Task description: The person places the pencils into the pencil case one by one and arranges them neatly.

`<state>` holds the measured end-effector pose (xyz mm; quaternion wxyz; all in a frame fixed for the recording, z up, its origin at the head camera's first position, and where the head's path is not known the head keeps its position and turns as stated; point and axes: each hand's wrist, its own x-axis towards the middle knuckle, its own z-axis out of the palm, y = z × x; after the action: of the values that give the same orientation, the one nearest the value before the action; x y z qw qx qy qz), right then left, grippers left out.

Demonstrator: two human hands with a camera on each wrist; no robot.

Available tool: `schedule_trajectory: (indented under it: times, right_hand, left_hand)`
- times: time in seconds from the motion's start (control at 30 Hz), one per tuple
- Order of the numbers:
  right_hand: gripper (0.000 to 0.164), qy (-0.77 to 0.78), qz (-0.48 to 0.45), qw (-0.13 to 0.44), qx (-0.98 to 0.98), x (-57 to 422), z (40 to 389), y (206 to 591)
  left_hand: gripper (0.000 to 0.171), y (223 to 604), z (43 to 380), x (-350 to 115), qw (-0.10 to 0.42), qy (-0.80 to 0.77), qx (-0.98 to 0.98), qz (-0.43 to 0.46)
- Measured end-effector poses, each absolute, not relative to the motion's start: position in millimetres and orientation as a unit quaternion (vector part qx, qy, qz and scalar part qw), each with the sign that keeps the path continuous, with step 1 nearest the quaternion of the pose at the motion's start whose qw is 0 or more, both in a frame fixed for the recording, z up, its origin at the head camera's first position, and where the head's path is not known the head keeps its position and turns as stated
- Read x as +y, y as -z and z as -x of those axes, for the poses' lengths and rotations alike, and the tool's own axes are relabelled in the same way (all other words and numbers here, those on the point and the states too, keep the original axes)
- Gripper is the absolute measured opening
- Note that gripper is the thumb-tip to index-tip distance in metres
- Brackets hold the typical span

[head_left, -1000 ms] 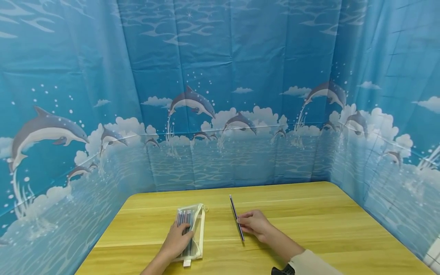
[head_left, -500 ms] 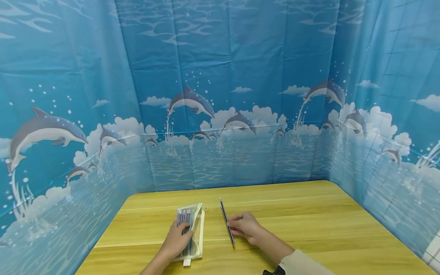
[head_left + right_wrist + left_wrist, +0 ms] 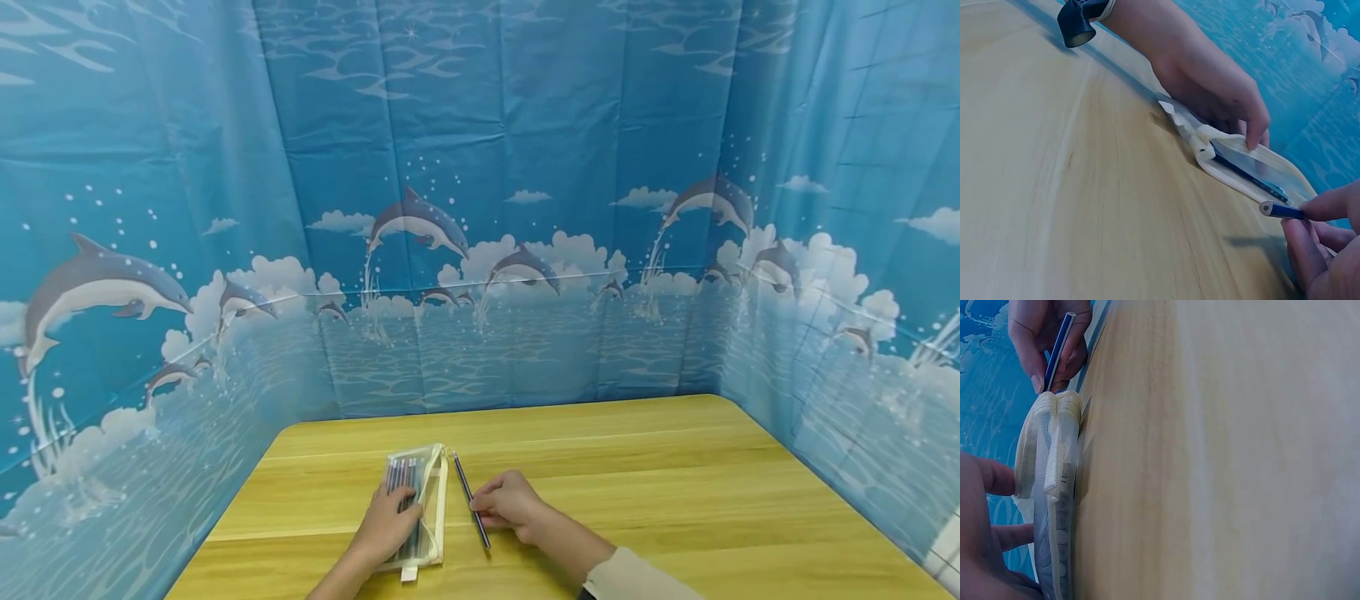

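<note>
A pale, see-through zip pencil case [image 3: 433,542] lies on the table, with several dark pencils [image 3: 401,475] inside. The left hand [image 3: 386,525] rests on top of it, fingers spread over the pencils and thumb near the zip edge. In the right wrist view the case's mouth [image 3: 1254,186] gapes a little, and the left thumb [image 3: 1257,128] touches its upper edge. The right hand [image 3: 510,506] pinches a dark blue pencil [image 3: 463,479] between thumb and fingers, just right of the case. Its flat, unsharpened end [image 3: 1266,209] faces the right wrist camera.
The yellow wood-grain table [image 3: 637,467] extends beyond both hands. Blue dolphin-print curtains [image 3: 525,350] enclose its back and sides. A white zip tab [image 3: 408,574] sticks out at the case's near end.
The right hand has carried the pencil left and slightly nearer, from well right of the case to close beside it. The left hand and the case have stayed in place.
</note>
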<state>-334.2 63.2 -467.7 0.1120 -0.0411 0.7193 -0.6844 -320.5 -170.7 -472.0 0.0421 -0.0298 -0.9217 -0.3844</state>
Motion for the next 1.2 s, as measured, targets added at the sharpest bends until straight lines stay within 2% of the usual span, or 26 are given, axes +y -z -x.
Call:
schedule_trajectory:
  times: [0.3,0.8,1.03,1.2]
  right_hand:
    - [0.009,0.659,0.043,0.118,0.742,38.6,333.7,465.2]
    - [0.005,0.618,0.052,0.056,0.782,3.6,341.7,465.5]
    - [0.003,0.619,0.052,0.05,0.782,0.8,341.3,469.5]
    - [0.003,0.621,0.04,0.066,0.78,1.2,341.4,470.9]
  left_hand:
    - [0.051,473.3,320.8,-171.5,0.048,0.381,-0.923,0.026]
    - [0.052,472.3,323.2,-171.2,0.044,0.381,-0.923,0.032]
    - [0.05,474.6,324.5,-171.5,0.043,0.383,-0.922,0.032]
    - [0.048,474.6,323.9,-172.0,0.047,0.379,-0.923,0.036]
